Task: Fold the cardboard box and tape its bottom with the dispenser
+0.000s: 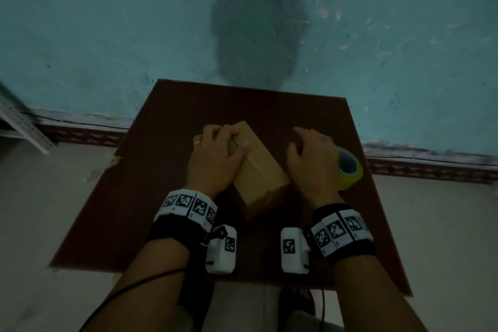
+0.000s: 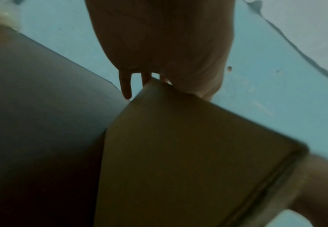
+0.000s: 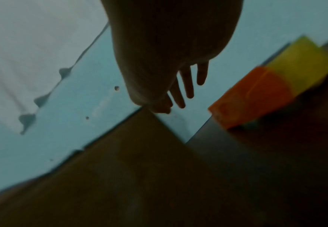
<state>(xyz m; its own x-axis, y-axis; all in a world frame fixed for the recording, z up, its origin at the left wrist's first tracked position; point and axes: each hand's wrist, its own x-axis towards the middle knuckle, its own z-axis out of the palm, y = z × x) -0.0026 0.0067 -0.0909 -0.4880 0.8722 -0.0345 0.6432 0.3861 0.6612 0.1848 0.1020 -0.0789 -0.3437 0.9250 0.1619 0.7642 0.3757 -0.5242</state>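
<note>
A brown cardboard box [image 1: 258, 167] stands on the dark red-brown table [image 1: 151, 197], its flaps folded flat with a seam along the top. My left hand [image 1: 215, 154] lies on the box's left half. Its fingers curl over the far left edge and its thumb rests by the seam. In the left wrist view the box [image 2: 188, 145] fills the lower frame under my palm. My right hand [image 1: 310, 159] hovers right of the box with fingers [image 3: 188, 86] spread and holding nothing. The orange tape dispenser [image 3: 256, 95] with its yellow roll [image 1: 350, 170] lies on the table just beyond that hand.
The table stands against a teal wall [image 1: 134, 35] with a dark stain. A grey metal shelf frame [image 1: 21, 121] leans at the far left. Pale floor [image 1: 40, 210] surrounds the table. A black cable [image 1: 129, 288] runs along my left forearm.
</note>
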